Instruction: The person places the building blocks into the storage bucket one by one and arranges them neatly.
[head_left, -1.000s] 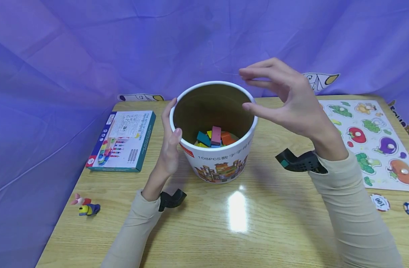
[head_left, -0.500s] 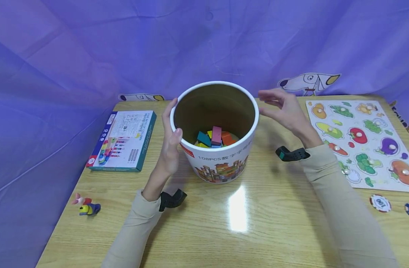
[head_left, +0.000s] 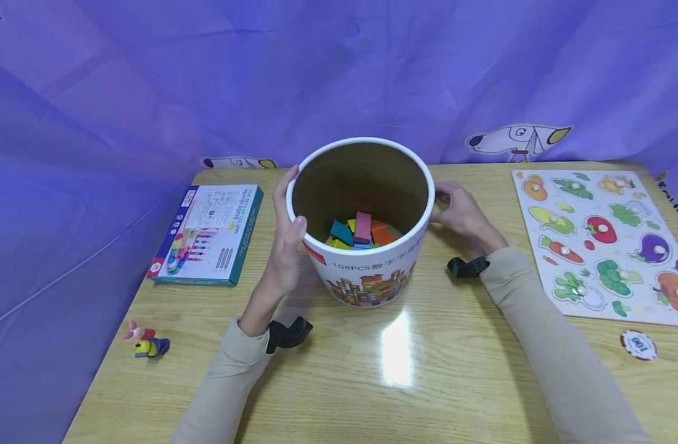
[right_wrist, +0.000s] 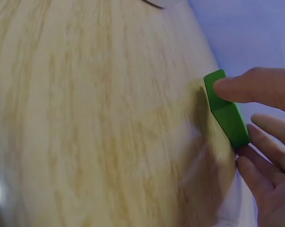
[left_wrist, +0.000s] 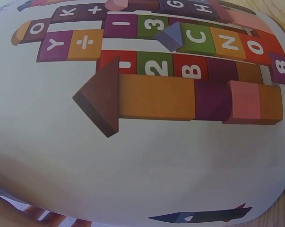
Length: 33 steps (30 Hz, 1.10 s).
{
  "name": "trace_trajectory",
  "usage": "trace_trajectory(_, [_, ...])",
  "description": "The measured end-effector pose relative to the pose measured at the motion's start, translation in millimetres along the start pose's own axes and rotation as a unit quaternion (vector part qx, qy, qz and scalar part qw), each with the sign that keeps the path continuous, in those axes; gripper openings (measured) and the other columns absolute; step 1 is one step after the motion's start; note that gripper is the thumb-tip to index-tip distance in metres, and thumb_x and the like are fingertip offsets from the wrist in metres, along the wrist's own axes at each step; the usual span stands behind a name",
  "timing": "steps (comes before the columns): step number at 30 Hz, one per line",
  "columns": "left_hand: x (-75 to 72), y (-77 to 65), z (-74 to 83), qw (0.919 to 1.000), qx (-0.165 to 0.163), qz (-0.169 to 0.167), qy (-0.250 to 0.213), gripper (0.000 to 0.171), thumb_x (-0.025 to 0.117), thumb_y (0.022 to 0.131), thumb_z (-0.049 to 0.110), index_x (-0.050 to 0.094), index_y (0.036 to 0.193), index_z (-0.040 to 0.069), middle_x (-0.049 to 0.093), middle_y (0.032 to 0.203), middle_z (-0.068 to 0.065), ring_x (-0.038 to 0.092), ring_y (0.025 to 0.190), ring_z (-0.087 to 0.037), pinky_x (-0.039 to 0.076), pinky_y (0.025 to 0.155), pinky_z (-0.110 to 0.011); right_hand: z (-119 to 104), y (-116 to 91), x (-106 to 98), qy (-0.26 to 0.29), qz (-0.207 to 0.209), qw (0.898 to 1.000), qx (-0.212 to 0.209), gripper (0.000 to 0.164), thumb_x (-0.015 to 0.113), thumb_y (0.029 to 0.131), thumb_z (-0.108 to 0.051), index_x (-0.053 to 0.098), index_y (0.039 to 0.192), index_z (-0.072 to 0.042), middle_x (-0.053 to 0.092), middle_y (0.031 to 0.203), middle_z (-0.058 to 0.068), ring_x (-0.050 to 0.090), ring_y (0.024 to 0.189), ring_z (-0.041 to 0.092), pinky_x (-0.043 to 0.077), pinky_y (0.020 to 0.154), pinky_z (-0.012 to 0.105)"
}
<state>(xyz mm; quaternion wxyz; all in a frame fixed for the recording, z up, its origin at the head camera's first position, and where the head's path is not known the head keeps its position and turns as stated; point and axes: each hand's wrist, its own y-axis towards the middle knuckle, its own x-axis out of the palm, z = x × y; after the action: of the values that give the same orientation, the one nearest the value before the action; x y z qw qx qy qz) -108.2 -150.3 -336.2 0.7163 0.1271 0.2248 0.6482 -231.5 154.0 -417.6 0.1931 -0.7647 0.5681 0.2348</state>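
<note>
A white bucket [head_left: 391, 258] with printed blocks and "108PCS" on its wall stands upright on the table. Several coloured blocks [head_left: 363, 227] lie at its bottom. My left hand [head_left: 285, 250] holds the bucket's left side, thumb and fingertips at the rim; the left wrist view shows the printed bucket wall [left_wrist: 147, 151] close up. My right hand [head_left: 462, 213] is low beside the bucket's far right side, fingertips partly hidden behind it. In the right wrist view, that hand pinches a green block [right_wrist: 231, 122] between thumb and fingers, close to the tabletop. The head view hides this block.
A boxed beaded toy set [head_left: 208, 234] lies at the left, with small figurines [head_left: 152, 347] nearer. On the right are a vegetable puzzle board [head_left: 580, 246] and poker chips [head_left: 638, 345]. A purple curtain [head_left: 339, 74] hangs behind the wooden table [head_left: 339, 388].
My right hand has come down from above the bucket's right rim to the table beside it, and its fingers have closed on a green block. The left hand keeps its place on the bucket.
</note>
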Motion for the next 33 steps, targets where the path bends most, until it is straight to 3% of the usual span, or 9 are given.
trace_trajectory(8, [0.4,1.1,0.1,1.0000,-0.001,-0.002,-0.008,0.084,0.043,0.089,0.064,0.012,0.154,0.020,0.023,0.155,0.001,0.029,0.140,-0.027,0.033,0.108,-0.065,1.5,-1.5,-0.1,-0.012,0.020,1.000,0.006,0.063,0.077,0.076,-0.003,0.053,0.133,0.007,0.045,0.141,0.025,0.045,0.132,0.041,0.033,0.115,0.047])
trace_trajectory(12, [-0.5,1.0,0.6,1.0000,0.003,0.004,-0.007,0.078,0.042,0.091,0.058,0.012,0.154,0.021,0.024,0.155,-0.001,0.029,0.140,-0.028,0.034,0.108,-0.064,-0.8,-5.9,-4.9,0.014,0.024,0.999,0.023,0.062,0.076,0.077,-0.003,0.053,0.134,0.004,0.046,0.140,0.023,0.048,0.130,0.041,0.039,0.111,0.046])
trace_trajectory(16, [-1.3,0.3,0.2,0.9999,-0.001,0.012,0.005,0.082,0.042,0.090,0.065,0.013,0.153,0.021,0.025,0.155,0.000,0.029,0.140,-0.027,0.033,0.109,-0.063,-11.1,-13.9,-16.8,0.046,0.046,0.998,0.026,0.063,0.076,0.079,-0.004,0.052,0.137,-0.001,0.045,0.141,0.022,0.048,0.131,0.040,0.041,0.109,0.046])
trace_trajectory(21, [-0.9,1.0,-0.5,0.9999,-0.007,0.013,0.006,0.089,0.042,0.086,0.073,0.013,0.153,0.022,0.025,0.155,0.002,0.029,0.140,-0.025,0.031,0.110,-0.061,-43.5,-24.5,-40.3,0.087,0.121,0.988,-0.041,0.060,0.076,0.077,0.000,0.056,0.134,0.000,0.049,0.135,0.014,0.050,0.128,0.028,0.042,0.109,0.037])
trace_trajectory(26, [-0.5,1.1,-1.6,1.0000,-0.003,0.009,0.001,0.085,0.042,0.088,0.068,0.013,0.153,0.022,0.024,0.155,0.002,0.029,0.140,-0.025,0.031,0.110,-0.061,-93.9,-40.8,-64.9,0.137,0.177,0.964,-0.142,0.059,0.076,0.073,0.009,0.060,0.129,0.002,0.053,0.125,-0.002,0.049,0.122,0.014,0.043,0.107,0.027])
trace_trajectory(29, [-0.1,0.9,-2.0,1.0000,-0.002,0.007,0.001,0.084,0.042,0.088,0.068,0.013,0.153,0.022,0.024,0.155,0.003,0.029,0.140,-0.024,0.031,0.110,-0.061,-124.1,-53.5,-70.6,0.162,0.181,0.946,-0.216,0.060,0.075,0.069,0.016,0.061,0.126,0.005,0.055,0.122,0.000,0.050,0.121,0.017,0.043,0.107,0.026])
trace_trajectory(33, [0.8,0.5,-2.5,1.0000,-0.003,0.005,-0.004,0.086,0.042,0.088,0.069,0.013,0.153,0.022,0.024,0.155,0.003,0.029,0.140,-0.026,0.031,0.110,-0.063,-156.1,-69.8,-65.7,0.154,0.155,0.933,-0.288,0.062,0.075,0.066,0.020,0.062,0.124,0.006,0.057,0.122,0.004,0.053,0.119,0.020,0.045,0.106,0.028])
